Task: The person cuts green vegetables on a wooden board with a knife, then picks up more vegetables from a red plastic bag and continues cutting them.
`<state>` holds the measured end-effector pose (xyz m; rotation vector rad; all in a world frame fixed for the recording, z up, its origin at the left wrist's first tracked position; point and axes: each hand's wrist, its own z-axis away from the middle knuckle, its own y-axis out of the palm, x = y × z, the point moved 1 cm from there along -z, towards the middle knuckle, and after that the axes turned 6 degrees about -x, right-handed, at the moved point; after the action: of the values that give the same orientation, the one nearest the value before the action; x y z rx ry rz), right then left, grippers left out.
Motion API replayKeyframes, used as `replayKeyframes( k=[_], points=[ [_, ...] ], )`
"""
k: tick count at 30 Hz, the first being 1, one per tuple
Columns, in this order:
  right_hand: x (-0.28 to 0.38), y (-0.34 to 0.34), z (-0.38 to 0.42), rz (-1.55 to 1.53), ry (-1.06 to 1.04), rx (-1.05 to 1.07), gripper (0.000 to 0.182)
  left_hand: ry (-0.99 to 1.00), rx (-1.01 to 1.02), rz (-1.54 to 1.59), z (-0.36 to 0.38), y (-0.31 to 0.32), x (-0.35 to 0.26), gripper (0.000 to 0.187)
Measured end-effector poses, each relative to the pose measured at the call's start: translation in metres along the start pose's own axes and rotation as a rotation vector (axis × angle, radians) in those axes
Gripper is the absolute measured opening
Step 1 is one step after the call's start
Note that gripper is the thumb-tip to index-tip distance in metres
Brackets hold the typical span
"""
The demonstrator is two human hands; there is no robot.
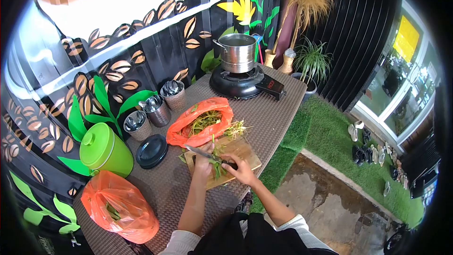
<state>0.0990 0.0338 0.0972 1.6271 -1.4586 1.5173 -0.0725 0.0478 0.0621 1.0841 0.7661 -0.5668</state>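
A knife (198, 151) with a dark handle is gripped in my right hand (244, 172), its blade pointing left across the greens. My left hand (203, 164) is closed around leafy green stems (218, 153) beside the blade; its fingertips are partly hidden. Both hands are over a wooden cutting board (245, 153), where bits of leaf lie scattered. Just behind the board, an open orange plastic bag (174, 134) is full of leafy stems, and a bunch of pale, root-like ends (238, 129) sticks out at its right.
A steel pot (237, 56) stands on a black portable stove (231, 85) at the table's far end. Cutlery holders (157, 113), black plates (152, 151), a green lidded container (106, 151) and a second orange bag (120, 208) line the left side. The table's edge (283, 137) runs along the right.
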Motion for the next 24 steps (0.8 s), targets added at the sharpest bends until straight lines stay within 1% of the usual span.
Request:
replayKeyframes(
  k=[2, 4, 6, 7, 9, 10, 11, 12, 14, 15, 17, 21, 22, 24],
  points=[
    [0.001, 0.002, 0.002, 0.127, -0.039, -0.027, 0.044, -0.024, 0.018, 0.03, -0.007, -0.003, 0.006, 0.028],
    [0.005, 0.002, 0.004, 0.174, -0.028, -0.049, 0.047, -0.045, 0.037, 0.063, -0.007, -0.003, 0.006, 0.028],
    [0.007, 0.002, 0.004, 0.22, -0.018, -0.068, 0.049, -0.156, 0.0, 0.145, -0.003, -0.005, 0.007, 0.033],
    [0.007, 0.002, 0.004, 0.233, -0.032, -0.092, 0.049, -0.156, -0.001, 0.146, 0.0, -0.006, 0.007, 0.033],
    [0.001, 0.004, 0.003, 0.246, -0.045, -0.115, 0.05, -0.293, 0.102, 0.205, 0.005, -0.008, 0.008, 0.035],
    [-0.008, 0.006, 0.002, 0.301, -0.074, -0.173, 0.048, -0.293, 0.103, 0.206, 0.003, -0.012, 0.013, 0.035],
    [-0.017, 0.007, 0.003, 0.356, -0.104, -0.231, 0.046, -0.315, 0.179, 0.292, -0.001, -0.013, 0.019, 0.034],
    [-0.015, 0.006, 0.002, 0.356, -0.103, -0.231, 0.046, -0.337, 0.256, 0.377, -0.004, -0.013, 0.022, 0.033],
    [-0.012, 0.003, -0.001, 0.332, 0.029, -0.139, 0.044, -0.359, 0.265, 0.384, -0.009, -0.018, 0.026, 0.032],
    [-0.01, 0.002, -0.002, 0.333, 0.03, -0.138, 0.044, -0.381, 0.275, 0.391, -0.008, -0.016, 0.024, 0.031],
    [-0.005, 0.002, -0.004, 0.26, 0.0, -0.141, 0.042, -0.361, 0.279, 0.385, -0.002, -0.01, 0.024, 0.031],
    [-0.002, 0.003, -0.009, 0.218, 0.028, -0.117, 0.042, -0.331, 0.315, 0.393, -0.009, -0.015, 0.031, 0.03],
    [-0.002, 0.003, -0.01, 0.225, -0.011, -0.126, 0.041, -0.331, 0.314, 0.393, -0.013, -0.019, 0.036, 0.03],
    [-0.003, 0.005, -0.011, 0.231, -0.051, -0.134, 0.041, -0.253, 0.403, 0.329, -0.014, -0.021, 0.037, 0.03]
  ],
)
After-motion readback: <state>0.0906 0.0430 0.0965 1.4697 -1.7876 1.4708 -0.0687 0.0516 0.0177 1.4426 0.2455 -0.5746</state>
